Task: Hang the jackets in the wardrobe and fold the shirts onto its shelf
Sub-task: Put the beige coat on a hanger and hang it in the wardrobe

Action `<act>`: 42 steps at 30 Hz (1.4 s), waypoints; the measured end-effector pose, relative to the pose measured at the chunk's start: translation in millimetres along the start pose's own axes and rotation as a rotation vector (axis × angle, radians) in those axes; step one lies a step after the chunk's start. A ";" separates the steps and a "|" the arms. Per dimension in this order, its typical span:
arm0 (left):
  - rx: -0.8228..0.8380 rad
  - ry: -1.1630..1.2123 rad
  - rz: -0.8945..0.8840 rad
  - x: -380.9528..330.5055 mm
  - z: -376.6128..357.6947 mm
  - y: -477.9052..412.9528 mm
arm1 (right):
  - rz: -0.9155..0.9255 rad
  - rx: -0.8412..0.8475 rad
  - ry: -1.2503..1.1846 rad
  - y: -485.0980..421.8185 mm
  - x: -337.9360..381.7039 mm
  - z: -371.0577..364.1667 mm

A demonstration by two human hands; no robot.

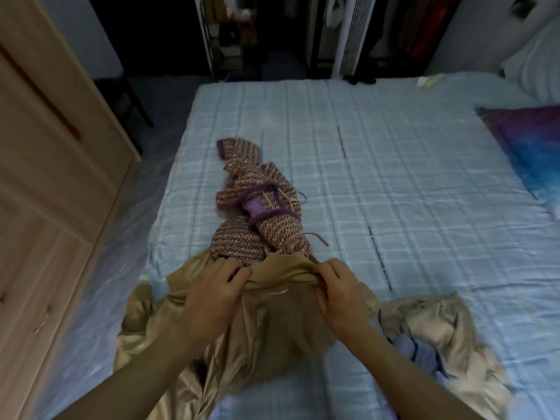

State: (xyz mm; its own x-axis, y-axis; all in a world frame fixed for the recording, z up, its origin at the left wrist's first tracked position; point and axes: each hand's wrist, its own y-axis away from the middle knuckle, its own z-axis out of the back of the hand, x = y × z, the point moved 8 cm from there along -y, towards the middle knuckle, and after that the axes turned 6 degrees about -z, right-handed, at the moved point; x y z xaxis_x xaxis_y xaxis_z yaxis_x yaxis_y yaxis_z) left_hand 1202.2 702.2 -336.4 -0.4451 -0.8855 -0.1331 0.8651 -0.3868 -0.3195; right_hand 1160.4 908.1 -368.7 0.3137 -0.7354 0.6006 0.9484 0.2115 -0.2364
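The left hand point(212, 294) and the right hand point(339, 295) both grip, with curled fingers, the upper edge of a shiny beige satin garment point(272, 338). This garment lies spread on the near part of the bed with the light blue checked sheet point(409, 177). Just behind it, touching its upper edge, a crumpled pink and purple woven jacket point(257, 207) lies on the sheet. At the right, a pale blue cloth point(421, 353) shows between beige folds. A light wooden wardrobe point(45, 177) stands at the left of the bed.

dim, bluish light | soft blur throughout | wide-angle bending at edges | far background dark
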 end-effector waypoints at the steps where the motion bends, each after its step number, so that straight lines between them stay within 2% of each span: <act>1: -0.036 -0.004 0.007 -1.2 13.8 -3.4 | 0.014 -0.025 -0.002 -3.9 8.3 10.0; 9: -0.287 -0.103 0.038 -15.2 165.0 -36.9 | 0.163 -0.196 -0.089 -34.2 101.7 112.4; 12: -0.327 -0.122 0.066 -19.5 213.6 -44.5 | 0.219 -0.259 -0.088 -45.1 137.6 148.7; 15: -0.342 -0.112 0.090 -23.5 255.4 -49.0 | 0.287 -0.346 -0.030 -54.1 172.4 185.2; 20: -0.403 -0.106 0.029 -56.2 304.3 -51.9 | 0.372 -0.554 0.122 -56.6 213.2 246.5; 24: -0.420 -0.061 0.035 -92.1 323.4 -55.4 | 0.378 -0.580 0.092 -64.3 224.1 276.1; 30: -0.313 0.023 0.097 -139.5 326.3 -63.7 | 0.411 -0.627 0.039 -67.3 232.2 309.8; 36: -0.235 0.186 0.010 -167.6 321.6 -72.0 | 0.443 -0.636 -0.007 -72.2 230.1 334.1; 42: -0.321 0.345 -0.038 -181.8 311.4 -79.7 | 0.418 -0.634 -0.020 -77.7 218.5 346.9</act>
State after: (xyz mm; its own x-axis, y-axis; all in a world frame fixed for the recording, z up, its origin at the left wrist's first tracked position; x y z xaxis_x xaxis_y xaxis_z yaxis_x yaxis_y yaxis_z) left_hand 1286.3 813.9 5.5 -0.5731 -0.7139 -0.4025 0.7554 -0.2697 -0.5972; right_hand 1171.4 954.3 46.0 0.6477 -0.6622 0.3769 0.5436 0.0549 -0.8376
